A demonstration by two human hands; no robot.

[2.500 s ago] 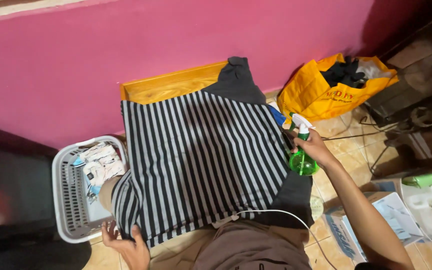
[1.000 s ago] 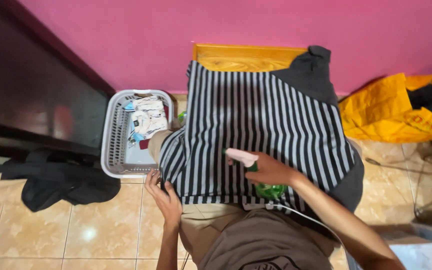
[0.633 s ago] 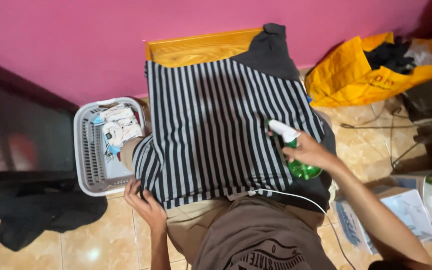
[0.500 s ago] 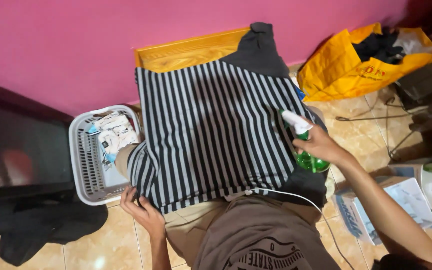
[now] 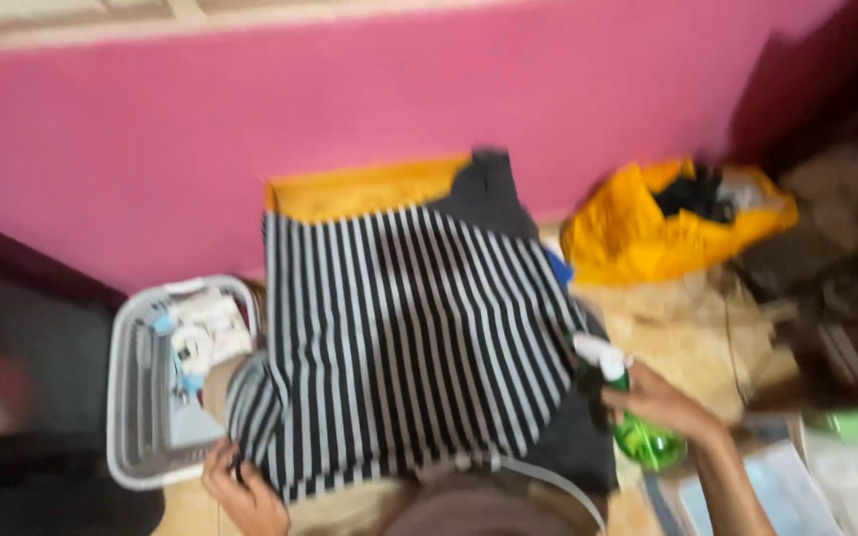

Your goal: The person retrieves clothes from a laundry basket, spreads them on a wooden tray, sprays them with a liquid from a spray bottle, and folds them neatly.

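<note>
green spray bottle (image 5: 638, 427) in right hand (image 5: 662, 405), left hand (image 5: 240, 486) gripping striped cloth (image 5: 399, 337)

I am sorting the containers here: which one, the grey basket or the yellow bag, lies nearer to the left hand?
The grey basket, beside the left hand; the yellow bag lies far right.

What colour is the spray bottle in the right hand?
The spray bottle in the right hand is translucent green plastic with a white nozzle, seen in the blurred head view.

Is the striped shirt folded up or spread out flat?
Spread out flat: the striped shirt lies open across the board, left hand gripping its corner.
</note>
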